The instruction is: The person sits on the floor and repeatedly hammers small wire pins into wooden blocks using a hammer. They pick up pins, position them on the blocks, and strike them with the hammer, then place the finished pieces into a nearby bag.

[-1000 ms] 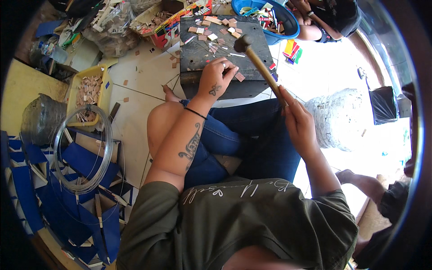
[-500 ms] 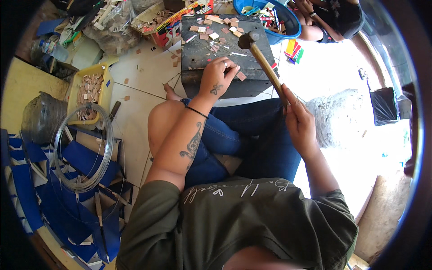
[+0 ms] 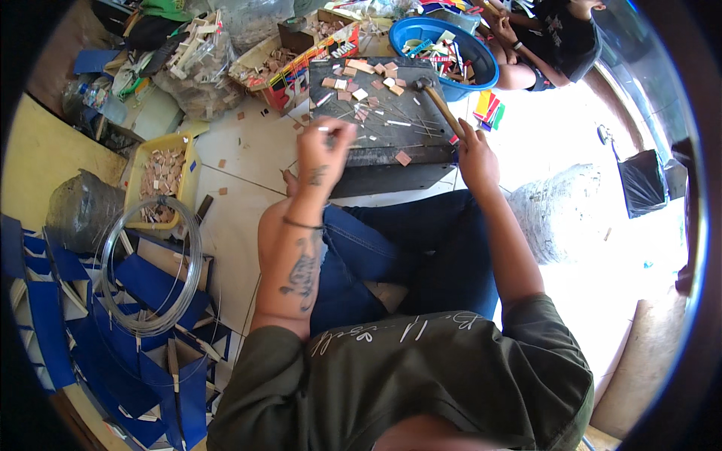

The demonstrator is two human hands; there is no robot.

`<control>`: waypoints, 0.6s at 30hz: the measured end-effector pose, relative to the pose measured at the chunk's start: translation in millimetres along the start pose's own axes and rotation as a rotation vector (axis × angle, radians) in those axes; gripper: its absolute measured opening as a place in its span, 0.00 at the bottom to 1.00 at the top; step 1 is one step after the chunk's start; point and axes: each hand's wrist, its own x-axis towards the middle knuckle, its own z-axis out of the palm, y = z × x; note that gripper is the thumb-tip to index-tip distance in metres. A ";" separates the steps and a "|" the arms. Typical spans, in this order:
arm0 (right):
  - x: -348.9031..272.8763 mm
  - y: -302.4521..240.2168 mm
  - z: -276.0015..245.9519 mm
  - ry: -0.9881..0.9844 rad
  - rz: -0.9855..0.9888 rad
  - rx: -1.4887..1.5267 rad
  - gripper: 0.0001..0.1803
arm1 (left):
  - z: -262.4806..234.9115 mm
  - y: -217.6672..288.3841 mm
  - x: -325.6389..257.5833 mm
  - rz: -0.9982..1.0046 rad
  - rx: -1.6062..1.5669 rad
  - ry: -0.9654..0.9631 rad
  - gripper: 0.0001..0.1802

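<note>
My right hand (image 3: pixel 478 161) is wrapped round the wooden handle of a hammer (image 3: pixel 445 109). Its dark head is over the far right part of a black box (image 3: pixel 353 143) in front of my knees; whether it touches the top I cannot tell. Left of the box's near edge is my left hand (image 3: pixel 322 154), raised and smeared by motion, its fingers seemingly curled. Small wooden pieces (image 3: pixel 359 95) lie scattered on the box top, with thin wires (image 3: pixel 421 126) on its right half. A single brown square piece (image 3: pixel 403 158) sits near the front edge.
Left are a yellow basket of small pieces (image 3: pixel 192 177), a wire coil (image 3: pixel 192 278) and blue boxes (image 3: pixel 139 376). Beyond the box stand a blue basin (image 3: pixel 489 79) and a carton (image 3: pixel 289 75). Another person (image 3: pixel 560 41) sits at the far right. A wrapped bundle (image 3: pixel 560 218) lies right.
My left hand has moved left, off the box's front part. My right hand has lowered the hammer toward the box top and shifted slightly left. The view has tilted a little upward.
</note>
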 end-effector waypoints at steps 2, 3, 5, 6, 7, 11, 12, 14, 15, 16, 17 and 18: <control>5.6 3.7 11.1 0.014 -0.015 -0.009 0.23 | -54.2 -20.7 6.7 -0.022 0.104 0.068 0.08; 6.9 4.3 14.6 0.016 -0.016 -0.027 0.22 | -87.8 -34.8 11.9 -0.021 0.263 0.108 0.12; 10.4 2.6 17.2 0.091 -0.077 -0.058 0.19 | -160.6 -64.2 16.1 -0.064 0.530 0.147 0.11; 14.1 0.7 16.4 0.143 -0.133 -0.076 0.18 | -197.6 -78.5 17.9 -0.121 0.584 0.153 0.11; 16.9 -2.4 15.1 0.191 -0.188 -0.096 0.18 | -234.8 -90.7 17.0 -0.111 0.737 0.120 0.10; 41.3 -22.5 6.8 -0.052 -0.254 -0.003 0.11 | -347.2 -125.3 11.7 -0.395 1.213 0.075 0.13; 47.0 -29.9 6.7 -0.081 -0.235 -0.073 0.10 | -362.4 -131.1 8.1 -0.442 1.268 0.069 0.14; 58.4 -40.0 4.9 -0.223 -0.225 -0.237 0.11 | -386.8 -134.0 6.6 -0.639 1.406 0.049 0.16; 64.3 -43.8 5.0 -0.296 -0.217 -0.319 0.12 | -388.1 -136.3 8.9 -0.600 1.455 0.035 0.17; 69.5 -48.2 7.4 -0.315 -0.214 -0.327 0.12 | -384.4 -137.1 12.6 -0.548 1.510 0.032 0.17; 74.4 -51.9 10.8 -0.334 -0.211 -0.334 0.12 | -377.3 -134.9 16.7 -0.529 1.560 0.010 0.18; 78.3 -53.6 13.5 -0.354 -0.210 -0.341 0.12 | -364.5 -132.2 25.6 -0.417 1.489 -0.008 0.19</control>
